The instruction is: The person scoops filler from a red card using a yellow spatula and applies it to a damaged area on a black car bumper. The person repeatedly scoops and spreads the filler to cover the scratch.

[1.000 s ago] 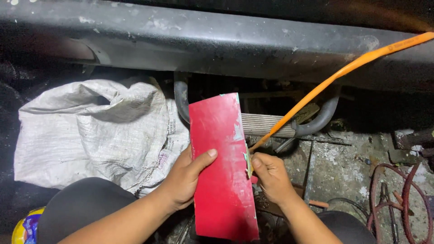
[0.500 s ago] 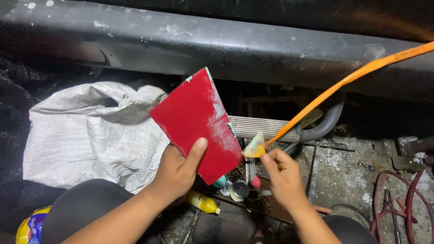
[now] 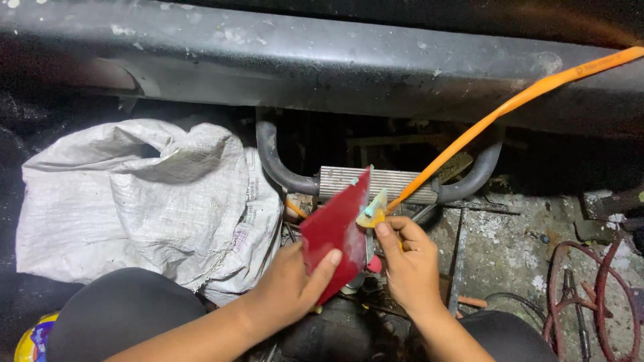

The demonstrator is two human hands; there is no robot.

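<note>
Left hand [image 3: 295, 285] fingers gripping red sheet [image 3: 333, 234], now turned edge-on at lower centre, right hand [image 3: 409, 258] pinching small yellowish scrap [image 3: 372, 211], as before.

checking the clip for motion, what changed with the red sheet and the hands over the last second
The left hand has turned the red sheet from lying flat and face-up to nearly edge-on, still gripped at its lower part. The right hand shifted from the sheet's edge to pinching a small yellowish scraper beside it. The white woven sack, orange hose and ribbed metal block stayed put.
</note>
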